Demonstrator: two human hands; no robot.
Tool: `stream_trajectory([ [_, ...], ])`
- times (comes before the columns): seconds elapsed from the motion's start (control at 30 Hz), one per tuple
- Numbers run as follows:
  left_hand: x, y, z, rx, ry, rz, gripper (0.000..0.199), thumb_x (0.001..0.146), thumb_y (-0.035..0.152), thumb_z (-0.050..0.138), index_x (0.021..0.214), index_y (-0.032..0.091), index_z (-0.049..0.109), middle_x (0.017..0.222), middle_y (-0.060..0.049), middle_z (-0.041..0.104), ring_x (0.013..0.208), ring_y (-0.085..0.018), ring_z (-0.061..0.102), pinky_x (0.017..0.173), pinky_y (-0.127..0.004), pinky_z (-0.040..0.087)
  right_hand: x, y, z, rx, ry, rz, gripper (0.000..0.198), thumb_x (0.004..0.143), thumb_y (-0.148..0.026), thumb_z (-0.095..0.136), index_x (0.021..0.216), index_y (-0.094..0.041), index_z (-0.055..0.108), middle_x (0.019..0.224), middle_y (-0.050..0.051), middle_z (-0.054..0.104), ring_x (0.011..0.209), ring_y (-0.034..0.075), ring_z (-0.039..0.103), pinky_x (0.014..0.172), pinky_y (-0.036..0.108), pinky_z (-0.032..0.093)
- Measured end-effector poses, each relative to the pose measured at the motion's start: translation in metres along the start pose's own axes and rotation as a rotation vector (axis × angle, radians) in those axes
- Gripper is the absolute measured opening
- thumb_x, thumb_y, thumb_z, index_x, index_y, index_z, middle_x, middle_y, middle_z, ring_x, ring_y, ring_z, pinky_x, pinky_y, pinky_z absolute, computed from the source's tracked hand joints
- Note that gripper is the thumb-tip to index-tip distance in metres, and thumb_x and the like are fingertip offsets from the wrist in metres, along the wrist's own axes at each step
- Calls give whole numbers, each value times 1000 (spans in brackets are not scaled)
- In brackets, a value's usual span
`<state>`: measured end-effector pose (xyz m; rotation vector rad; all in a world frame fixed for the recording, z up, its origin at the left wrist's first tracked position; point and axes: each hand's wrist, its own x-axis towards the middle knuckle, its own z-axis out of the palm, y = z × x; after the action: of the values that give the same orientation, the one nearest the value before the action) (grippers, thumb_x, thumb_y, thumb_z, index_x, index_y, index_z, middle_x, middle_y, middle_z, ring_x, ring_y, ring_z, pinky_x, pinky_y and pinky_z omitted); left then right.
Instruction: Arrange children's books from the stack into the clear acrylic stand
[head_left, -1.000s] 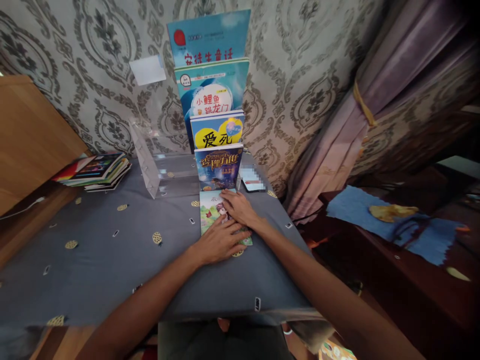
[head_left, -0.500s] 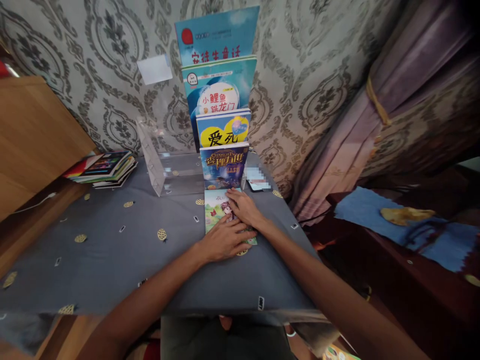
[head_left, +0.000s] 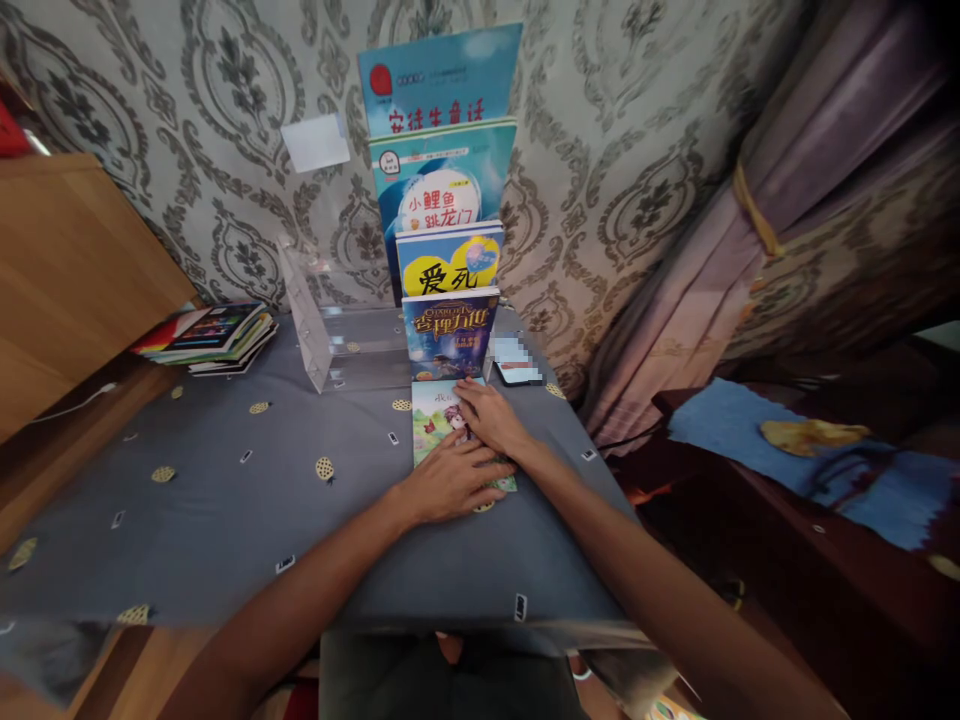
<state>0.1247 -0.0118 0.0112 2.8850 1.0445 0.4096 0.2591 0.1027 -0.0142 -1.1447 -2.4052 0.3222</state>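
A small book (head_left: 431,432) with a cartoon figure and a butterfly on its light green cover lies flat on the table. My left hand (head_left: 454,482) rests across its lower part, fingers stretched out to the right. On its right side lies my right hand (head_left: 491,418), fingers extended over the cover; it sits just beyond the left hand. Behind the small book, a dark blue book (head_left: 450,340), a yellow and blue book (head_left: 450,265) and two taller blue-green books (head_left: 390,190) stand upright in a tiered row on a clear acrylic rack (head_left: 371,365).
A stack of books (head_left: 217,340) lies at the left by a wooden cabinet (head_left: 82,250). Right of the rack is a phone-like device (head_left: 517,362), partly blurred. A purple curtain (head_left: 697,260) hangs at the right, near a blue cloth (head_left: 720,425). A grey patterned tablecloth (head_left: 225,520) covers the table.
The view has shifted very slightly, so the scene sits a little lower and to the right. Both hands stay in place on the small book.
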Motion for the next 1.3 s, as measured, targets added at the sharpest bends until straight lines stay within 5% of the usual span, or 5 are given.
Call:
stream_trajectory([
  [0.2, 0, -1, 2, -2, 8, -9, 41, 103, 46, 44, 133, 23, 60, 131, -6, 67, 125, -23, 56, 115, -45, 32, 0, -10, -9, -45, -80, -88, 36, 98, -17, 46, 126, -20, 67, 138, 11, 65, 134, 25, 55, 117, 52, 31],
  [0.9, -2, -8, 4, -139, 86, -64, 40, 103, 45, 45, 132, 21, 60, 135, -8, 66, 129, -20, 58, 116, -43, 36, -4, 0, -11, -67, 41, 128, 38, 94, -13, 46, 126, -15, 67, 138, 15, 64, 134, 26, 55, 113, 45, 40],
  [1.0, -5, -31, 4, -116, 183, -186, 35, 103, 38, 43, 124, 19, 65, 127, -9, 70, 123, -21, 61, 110, -41, 43, -5, 1, -9, -61, 38, 127, 39, 94, -13, 46, 127, -14, 66, 138, 16, 63, 134, 27, 55, 112, 47, 40],
  [1.13, -17, -71, 5, 56, 263, -549, 35, 100, 33, 47, 126, 15, 62, 138, -17, 61, 128, -29, 57, 106, -50, 45, -6, 1, -8, -68, 69, 118, 37, 94, -13, 46, 125, -18, 67, 136, 14, 65, 133, 27, 55, 112, 46, 41],
  [1.3, -27, -93, 6, 133, 193, -664, 41, 100, 32, 47, 136, 13, 55, 142, -18, 58, 135, -30, 50, 111, -48, 40, -6, -1, -7, -91, 57, 129, 37, 96, -14, 45, 125, -18, 67, 137, 12, 65, 134, 25, 54, 112, 45, 39],
])
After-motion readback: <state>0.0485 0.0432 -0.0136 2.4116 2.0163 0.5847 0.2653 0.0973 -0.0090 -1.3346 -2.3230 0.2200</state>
